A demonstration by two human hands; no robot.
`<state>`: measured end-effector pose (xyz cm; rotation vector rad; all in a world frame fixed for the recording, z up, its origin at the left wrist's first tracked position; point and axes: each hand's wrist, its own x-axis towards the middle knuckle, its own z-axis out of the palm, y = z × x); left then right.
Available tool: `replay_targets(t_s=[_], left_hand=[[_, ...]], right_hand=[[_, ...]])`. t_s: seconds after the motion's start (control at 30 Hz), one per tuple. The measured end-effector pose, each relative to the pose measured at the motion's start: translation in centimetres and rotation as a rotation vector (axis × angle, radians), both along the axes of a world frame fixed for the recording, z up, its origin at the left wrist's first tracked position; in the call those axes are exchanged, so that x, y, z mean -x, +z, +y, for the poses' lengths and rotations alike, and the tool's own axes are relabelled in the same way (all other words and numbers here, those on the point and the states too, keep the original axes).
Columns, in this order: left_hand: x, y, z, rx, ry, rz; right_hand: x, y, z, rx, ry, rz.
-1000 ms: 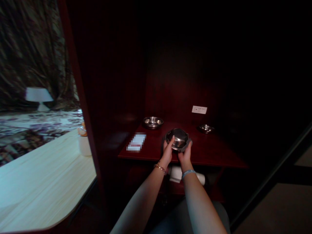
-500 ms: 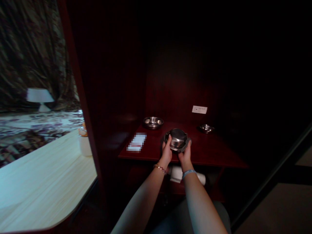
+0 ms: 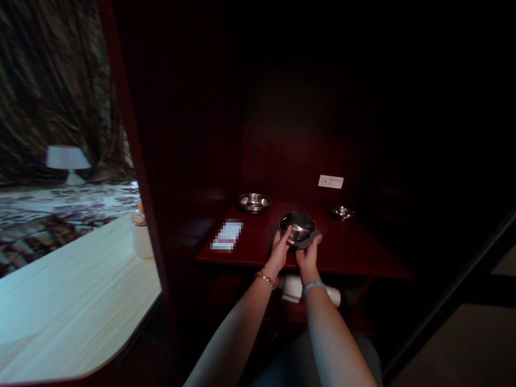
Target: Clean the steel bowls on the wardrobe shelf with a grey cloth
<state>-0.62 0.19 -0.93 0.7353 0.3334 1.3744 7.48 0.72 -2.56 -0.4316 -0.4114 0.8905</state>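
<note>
Above the dark red shelf, a shiny metal bowl (image 3: 297, 224) is held tilted, its rounded outside and flat base facing up. My left hand (image 3: 279, 248) is closed on the bowl's near left edge, thumb against the outer side. My right hand (image 3: 308, 253) is closed on a grey cloth (image 3: 309, 239) and presses it to the bowl's right rim. Part of the cloth sticks out past the fingers. Behind and to the left stands a larger metal bowl (image 3: 253, 203); a smaller metal bowl (image 3: 342, 213) stands at the back right.
The shelf (image 3: 346, 252) lies inside a dark red cabinet with a white socket plate (image 3: 331, 181) on its back wall. A blurred white paper-like item (image 3: 228, 235) lies at left. White objects (image 3: 291, 289) sit below. A pale table (image 3: 80, 301) stands outside, left.
The held bowl has moved slightly right and turned a little in my hands. My right hand and the cloth have shifted along its right rim.
</note>
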Motion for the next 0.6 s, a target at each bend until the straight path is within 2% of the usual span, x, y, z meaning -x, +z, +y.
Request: replay_targets(t_s=[0.17, 0.4, 0.6], left_hand=[[-0.37, -0.14, 0.04, -0.019, 0.019, 0.011], [-0.26, 0.24, -0.07, -0.029, 0.060, -0.075], [-0.30, -0.01, 0.12, -0.056, 0.194, -0.084]], right_hand=[[-0.08, -0.22, 0.11, -0.008, 0.027, -0.013], [0.15, -0.57, 0.49, -0.002, 0.079, -0.059], [0.27, -0.84, 0.75, 0.031, 0.094, -0.084]])
